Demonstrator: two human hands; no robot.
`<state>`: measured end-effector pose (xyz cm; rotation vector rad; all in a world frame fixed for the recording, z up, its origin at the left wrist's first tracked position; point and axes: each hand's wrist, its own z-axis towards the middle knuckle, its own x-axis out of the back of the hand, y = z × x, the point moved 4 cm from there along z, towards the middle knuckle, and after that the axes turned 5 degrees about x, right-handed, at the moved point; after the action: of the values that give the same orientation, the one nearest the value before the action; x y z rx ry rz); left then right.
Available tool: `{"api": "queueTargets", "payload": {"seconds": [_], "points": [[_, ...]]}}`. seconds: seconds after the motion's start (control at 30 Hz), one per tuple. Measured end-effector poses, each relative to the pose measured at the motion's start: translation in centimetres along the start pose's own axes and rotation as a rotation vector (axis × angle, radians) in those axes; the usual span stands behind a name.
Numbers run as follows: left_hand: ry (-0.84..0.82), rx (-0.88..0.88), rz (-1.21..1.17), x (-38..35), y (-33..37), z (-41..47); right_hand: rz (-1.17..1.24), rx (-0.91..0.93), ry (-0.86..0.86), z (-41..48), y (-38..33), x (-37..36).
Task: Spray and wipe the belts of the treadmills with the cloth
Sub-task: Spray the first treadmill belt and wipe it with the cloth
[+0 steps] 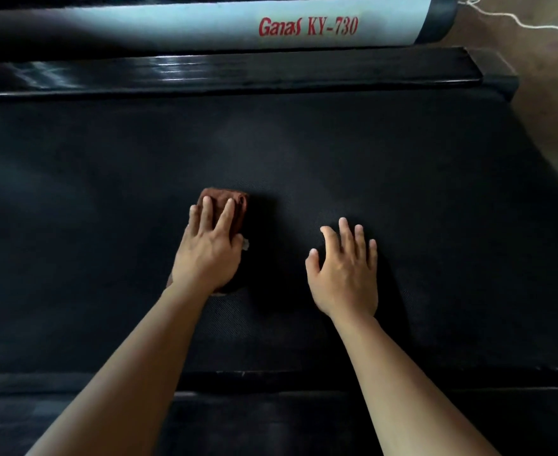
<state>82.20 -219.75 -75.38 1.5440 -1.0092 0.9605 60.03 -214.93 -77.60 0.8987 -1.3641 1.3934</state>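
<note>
Dim, soft light. Glare streaks the glossy side rail (172,70). The left hand (208,255) and right hand (345,278) throw dark shadows rightward onto the belt (435,192). Lines bow near the edges; detail looks soft.

Open dark belt (402,166) runs wide to the left, to the right and ahead of both hands, room to sweep any way. The left hand (205,255), flat on the brown cloth (226,199), and the right hand (345,274), spread near it, leave a gap between. Up ahead the glossy black side rail (238,74) and the silver cover (188,28) bar the far edge; the near rail (271,380) borders the close one.
</note>
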Motion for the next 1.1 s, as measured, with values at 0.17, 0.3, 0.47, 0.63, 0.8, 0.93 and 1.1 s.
{"api": "queueTargets", "payload": {"seconds": [0.17, 0.3, 0.47, 0.63, 0.8, 0.93, 1.1], "points": [[-0.012, -0.089, 0.015, -1.0, 3.3, -0.2, 0.002, -0.004, 0.012, 0.0, 0.0, -0.1], [-0.020, -0.166, 0.008, -2.1, 4.5, -1.6, -0.012, -0.005, 0.004, 0.0, 0.1, -0.1], [-0.001, -0.196, -0.004, -2.7, 4.0, -1.5, -0.060, -0.007, -0.022, 0.0, 0.0, -0.1], [0.024, -0.214, -0.022, -2.7, 4.1, -1.6, -0.074, -0.007, -0.008, -0.1, -0.1, -0.1], [0.005, -0.222, -0.038, -2.4, 4.2, -1.7, -0.085, -0.018, -0.043, -0.1, -0.2, 0.2], [-0.031, -0.245, -0.039, -2.3, 4.2, -1.6, -0.077, -0.040, -0.032, -0.1, -0.3, 0.3], [-0.054, -0.286, -0.031, -2.2, 4.1, -1.2, -0.056, -0.050, -0.003, 0.1, -0.5, 0.5]]}}
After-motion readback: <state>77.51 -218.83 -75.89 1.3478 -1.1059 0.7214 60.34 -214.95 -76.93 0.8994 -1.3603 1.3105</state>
